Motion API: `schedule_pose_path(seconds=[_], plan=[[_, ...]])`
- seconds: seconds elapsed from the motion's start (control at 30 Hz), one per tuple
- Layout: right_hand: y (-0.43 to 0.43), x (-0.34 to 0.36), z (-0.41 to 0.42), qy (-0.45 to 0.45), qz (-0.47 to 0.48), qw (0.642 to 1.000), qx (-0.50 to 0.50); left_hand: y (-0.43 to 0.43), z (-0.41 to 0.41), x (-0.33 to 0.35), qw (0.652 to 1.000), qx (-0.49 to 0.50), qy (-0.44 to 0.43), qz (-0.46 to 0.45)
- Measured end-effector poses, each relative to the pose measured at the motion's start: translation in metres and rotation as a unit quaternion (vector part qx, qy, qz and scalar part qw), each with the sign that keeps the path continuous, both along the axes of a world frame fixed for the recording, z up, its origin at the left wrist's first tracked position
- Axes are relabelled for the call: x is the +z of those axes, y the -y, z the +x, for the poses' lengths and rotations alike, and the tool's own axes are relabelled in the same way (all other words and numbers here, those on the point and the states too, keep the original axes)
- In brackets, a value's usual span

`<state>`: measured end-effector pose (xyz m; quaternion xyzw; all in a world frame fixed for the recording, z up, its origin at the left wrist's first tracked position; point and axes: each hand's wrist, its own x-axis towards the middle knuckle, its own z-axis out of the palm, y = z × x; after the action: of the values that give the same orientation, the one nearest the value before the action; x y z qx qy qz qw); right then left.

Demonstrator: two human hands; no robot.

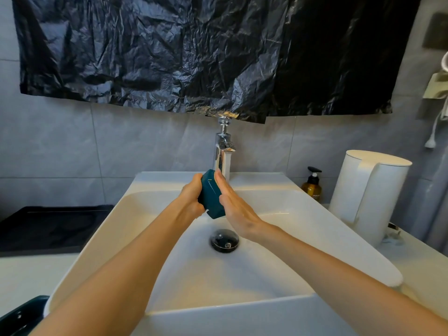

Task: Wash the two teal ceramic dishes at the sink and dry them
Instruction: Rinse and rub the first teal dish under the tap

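A small teal ceramic dish is held upright on its edge over the white sink, just under the chrome tap. My left hand grips it from the left, fingers curled round its rim. My right hand lies flat against its right face with straight fingers. A second teal dish shows partly at the bottom left corner, beside the sink. Whether water runs from the tap is unclear.
The black drain plug sits in the basin below the hands. An amber pump bottle and a white kettle stand on the right counter. A black tray lies to the left. Black plastic sheet covers the wall above.
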<state>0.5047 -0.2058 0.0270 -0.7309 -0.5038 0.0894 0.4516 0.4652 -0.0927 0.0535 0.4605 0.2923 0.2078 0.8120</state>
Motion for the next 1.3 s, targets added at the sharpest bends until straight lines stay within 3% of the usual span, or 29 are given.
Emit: schedule_pose_path(seconds=[0.13, 0.2, 0.3, 0.37, 0.53, 0.7, 0.8, 0.9, 1.0, 1.17, 1.3], plan=[[-0.002, 0.0, 0.001, 0.001, 0.034, 0.999, 0.002, 0.003, 0.0, 0.0, 1.0, -0.007, -0.009, 0.012], [-0.008, 0.0, 0.003, -0.063, 0.056, 0.996, 0.008, 0.004, 0.0, 0.001, 1.0, -0.014, -0.011, 0.019], [-0.012, 0.008, 0.004, -0.228, 0.067, 0.971, -0.032, 0.01, 0.001, 0.0, 0.998, -0.037, -0.007, 0.042], [-0.01, 0.012, 0.008, -0.258, 0.051, 0.963, -0.061, 0.015, 0.003, 0.0, 0.998, -0.044, -0.002, 0.054], [-0.007, 0.014, 0.001, -0.228, 0.096, 0.966, -0.081, 0.015, 0.007, 0.001, 0.997, -0.011, 0.01, 0.072], [0.0, 0.008, -0.012, -0.134, 0.081, 0.988, -0.013, 0.006, 0.005, 0.005, 0.997, 0.041, 0.011, 0.057], [0.011, 0.009, -0.002, -0.01, 0.091, 0.994, -0.061, 0.003, 0.0, 0.009, 0.998, 0.051, 0.018, 0.035], [0.022, 0.017, 0.007, -0.03, 0.11, 0.987, -0.109, 0.0, -0.004, 0.012, 0.998, 0.049, 0.018, 0.03], [0.027, 0.037, 0.01, -0.026, 0.056, 0.991, -0.121, 0.001, -0.008, 0.015, 0.999, 0.037, 0.015, 0.026], [0.025, 0.094, 0.027, 0.06, 0.021, 0.976, -0.208, -0.001, -0.01, 0.019, 0.999, 0.033, 0.018, 0.022], [0.007, 0.138, 0.031, 0.125, -0.018, 0.978, -0.169, 0.001, -0.009, 0.019, 0.999, 0.016, 0.016, 0.025]])
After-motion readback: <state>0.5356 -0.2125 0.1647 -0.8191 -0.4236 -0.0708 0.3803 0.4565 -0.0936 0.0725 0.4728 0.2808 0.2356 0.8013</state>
